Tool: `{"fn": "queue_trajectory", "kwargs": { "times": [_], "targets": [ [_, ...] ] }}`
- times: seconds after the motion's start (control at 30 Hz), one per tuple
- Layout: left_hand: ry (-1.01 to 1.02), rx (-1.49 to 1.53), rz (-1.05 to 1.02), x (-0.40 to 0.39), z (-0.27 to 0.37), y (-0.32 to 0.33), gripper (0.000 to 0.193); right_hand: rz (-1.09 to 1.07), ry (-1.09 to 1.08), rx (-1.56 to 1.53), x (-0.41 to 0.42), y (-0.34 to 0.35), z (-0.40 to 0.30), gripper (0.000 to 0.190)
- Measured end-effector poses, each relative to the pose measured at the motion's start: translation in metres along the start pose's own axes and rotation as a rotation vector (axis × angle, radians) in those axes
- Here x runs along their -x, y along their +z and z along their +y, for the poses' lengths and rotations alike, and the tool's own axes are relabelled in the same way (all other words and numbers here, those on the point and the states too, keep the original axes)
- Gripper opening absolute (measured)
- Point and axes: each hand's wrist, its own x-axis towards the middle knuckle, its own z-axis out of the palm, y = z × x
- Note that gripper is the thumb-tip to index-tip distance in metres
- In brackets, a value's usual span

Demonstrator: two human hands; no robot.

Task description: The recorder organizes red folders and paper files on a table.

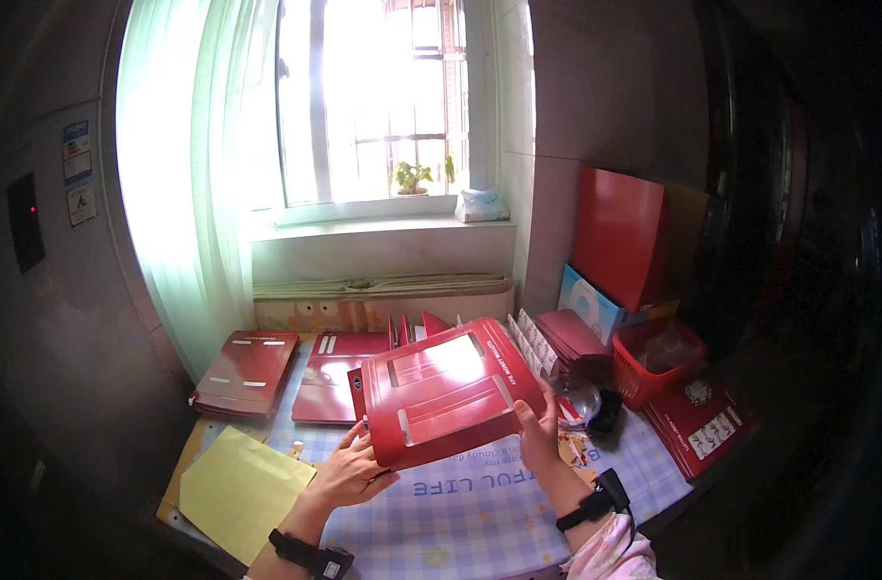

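A flat red cardboard package (448, 438) with cut-out windows and white printing is tilted above the table between my hands. My left hand (354, 467) holds its lower left corner, some fingers hidden beneath it. At the right edge my right hand (539, 428) grips it, thumb on the front face. A small dark red piece (357, 391) bearing a round emblem sticks out past the package's left edge. Behind it lies another red cardboard piece (325, 399) with slots, partly covered. Both my wrists carry black straps.
A stack of red cardboard (241, 377) and a yellow paper sheet (241, 493) lie left on the checked tablecloth (441, 536). To the right are patterned cards (532, 341), a tape roll (580, 402), a red plastic basket (629, 370) and a printed red package (695, 428).
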Motion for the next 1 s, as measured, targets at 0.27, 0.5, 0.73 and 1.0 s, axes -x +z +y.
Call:
{"fn": "queue_trajectory", "kwargs": {
  "times": [0.27, 0.5, 0.73, 1.0],
  "targets": [
    [-0.030, -0.080, 0.076, 0.000, -0.002, 0.002, 0.022, -0.157, -0.972, 1.362, 0.024, 0.019, -0.020, 0.047],
    [-0.028, -0.129, 0.047, 0.000, 0.000, 0.005, 0.022, -0.492, -0.856, 1.379, 0.036, 0.040, -0.012, 0.039],
    [0.020, -0.110, -0.003, -0.003, 0.005, 0.004, 0.026, -0.570, -0.854, 1.438, 0.042, 0.046, -0.006, 0.036],
    [0.044, -0.120, -0.041, -0.004, 0.005, 0.008, 0.032, -0.590, -0.818, 1.469, 0.045, 0.049, -0.002, 0.034]
  ]
}}
